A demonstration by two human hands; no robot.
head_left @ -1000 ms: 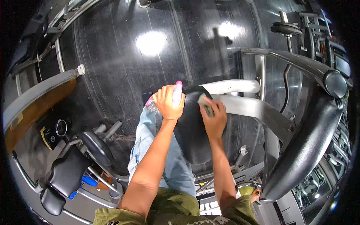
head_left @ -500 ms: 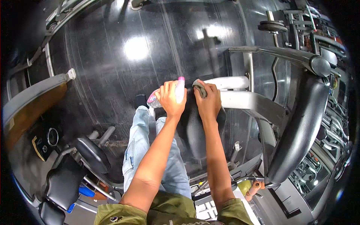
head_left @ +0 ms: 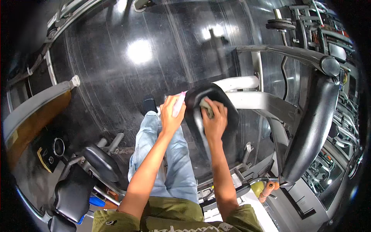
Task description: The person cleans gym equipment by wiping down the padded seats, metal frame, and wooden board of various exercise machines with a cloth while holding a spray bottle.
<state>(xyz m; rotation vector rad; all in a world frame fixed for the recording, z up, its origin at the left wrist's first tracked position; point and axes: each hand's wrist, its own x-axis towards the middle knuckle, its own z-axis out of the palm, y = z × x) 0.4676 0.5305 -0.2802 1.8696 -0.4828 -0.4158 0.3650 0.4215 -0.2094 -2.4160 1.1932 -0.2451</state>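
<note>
My right hand (head_left: 215,123) presses a crumpled grey-green cloth (head_left: 207,108) onto the upper part of a black padded seat (head_left: 210,91). Just left of that seat, my left hand (head_left: 171,116) is wrapped round a spray bottle (head_left: 179,105) with a pink top; much of the bottle is hidden by the fingers. The seat joins a silver metal frame (head_left: 255,100) on its right side.
A long black backrest pad (head_left: 311,127) stands at the right, under a thick grey bar (head_left: 286,50). Another machine with black pads (head_left: 73,193) is at the lower left. A brown-backed pad (head_left: 42,116) juts in from the left. A person (head_left: 266,188) shows at the lower right.
My right hand and the cloth have moved from the seat's top edge down onto its surface. My left hand has shifted slightly left and down with the bottle, and more of the seat shows.
</note>
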